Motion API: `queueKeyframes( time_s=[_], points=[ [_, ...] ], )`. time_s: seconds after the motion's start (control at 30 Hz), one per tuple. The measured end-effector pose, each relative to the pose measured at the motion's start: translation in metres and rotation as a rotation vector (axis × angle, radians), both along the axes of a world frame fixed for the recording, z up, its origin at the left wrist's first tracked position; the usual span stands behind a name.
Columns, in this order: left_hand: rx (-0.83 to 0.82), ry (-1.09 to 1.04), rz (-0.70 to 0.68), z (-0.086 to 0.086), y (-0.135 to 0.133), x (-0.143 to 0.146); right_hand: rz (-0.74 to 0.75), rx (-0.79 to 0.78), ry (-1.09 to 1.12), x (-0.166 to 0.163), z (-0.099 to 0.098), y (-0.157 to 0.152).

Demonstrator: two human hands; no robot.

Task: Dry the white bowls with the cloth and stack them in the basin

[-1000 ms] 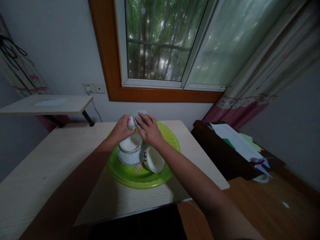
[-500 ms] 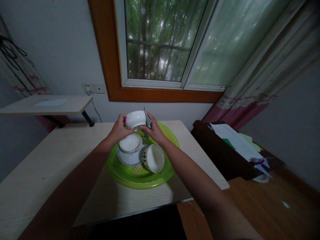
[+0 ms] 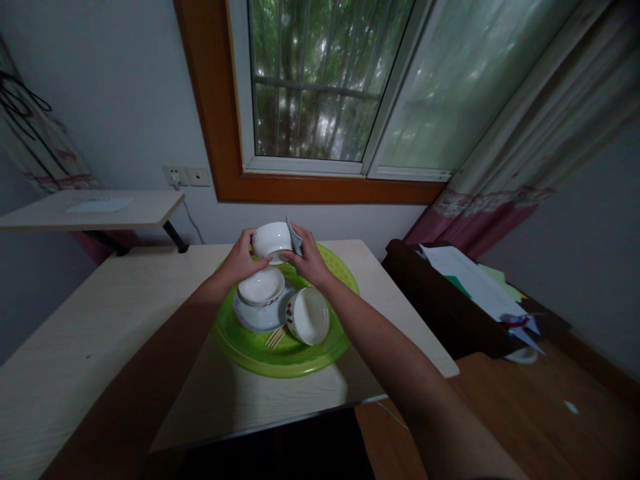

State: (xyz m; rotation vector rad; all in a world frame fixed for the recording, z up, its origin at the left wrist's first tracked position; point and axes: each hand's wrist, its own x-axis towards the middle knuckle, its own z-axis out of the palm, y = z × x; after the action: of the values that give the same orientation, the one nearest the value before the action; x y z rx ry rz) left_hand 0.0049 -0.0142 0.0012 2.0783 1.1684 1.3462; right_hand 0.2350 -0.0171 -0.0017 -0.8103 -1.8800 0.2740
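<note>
My left hand (image 3: 239, 258) grips a white bowl (image 3: 271, 239) by its left side and holds it above the far part of a green round tray (image 3: 300, 357). My right hand (image 3: 309, 260) is closed on a grey cloth (image 3: 294, 235), pressed to the bowl's right side. Below the hands, a second white bowl (image 3: 261, 287) sits in a white plate (image 3: 250, 317) on the tray. A third bowl (image 3: 309, 316) with a flowered outside lies tipped on its side to the right. Wooden chopsticks (image 3: 275, 337) lie between them.
The tray rests on a pale wooden table (image 3: 100, 320) under a window. A small shelf (image 3: 90, 208) juts from the left wall beside sockets (image 3: 186, 177). On the right stands a dark wooden piece of furniture (image 3: 440, 300) with papers (image 3: 475, 280) on it, by a curtain.
The held bowl was turned from tilted with its flowered side showing to level, with the plain white side showing. My right hand slid from over the bowl to its right side with the cloth.
</note>
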Motion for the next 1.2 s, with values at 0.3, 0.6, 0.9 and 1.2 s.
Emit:
queueKeyframes(
  time_s=[0.3,0.6,0.9,1.2],
  points=[
    [0.048,0.129,0.076,0.001,0.0,0.0,-0.047,0.008,-0.135,-0.001,0.004,-0.006],
    [0.022,0.14,0.098,0.008,-0.004,0.002,-0.023,0.167,-0.38,-0.017,0.022,-0.034],
    [0.055,0.098,0.129,0.007,-0.003,0.004,-0.037,0.061,-0.247,-0.023,0.022,-0.034],
    [0.075,0.134,0.159,0.004,-0.003,0.003,-0.113,-0.173,0.019,-0.008,0.002,-0.011]
  ],
)
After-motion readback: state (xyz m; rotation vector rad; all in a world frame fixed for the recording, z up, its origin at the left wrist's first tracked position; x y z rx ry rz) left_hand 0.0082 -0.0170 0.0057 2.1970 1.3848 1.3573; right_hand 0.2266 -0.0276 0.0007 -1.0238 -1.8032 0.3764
